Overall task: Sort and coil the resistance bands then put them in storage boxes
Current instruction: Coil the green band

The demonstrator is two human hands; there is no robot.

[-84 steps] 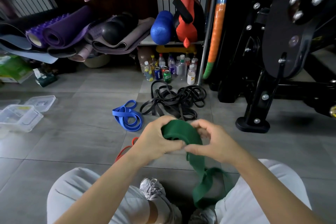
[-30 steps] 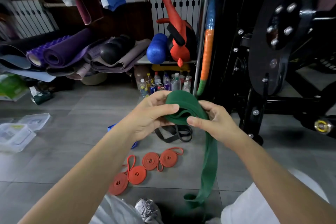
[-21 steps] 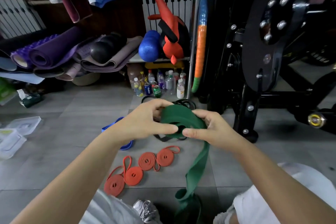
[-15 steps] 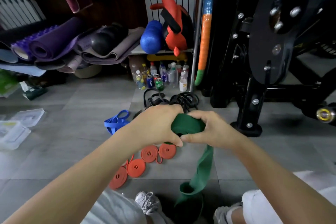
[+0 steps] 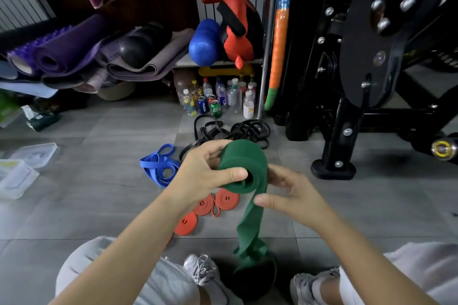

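one green band (image 5: 244,163), one blue bundle (image 5: 158,168), perhaps four orange coils (image 5: 227,199).

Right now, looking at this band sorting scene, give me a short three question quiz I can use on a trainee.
1. True or false: the orange bands on the floor are already coiled.
2. Which band do the left hand and right hand hold? A blue, B green, C black.
3. Fill in: the clear storage boxes lie on the person's ___ side.
Key: 1 true. 2 B, the green band, partly rolled, its tail hanging down. 3 left.
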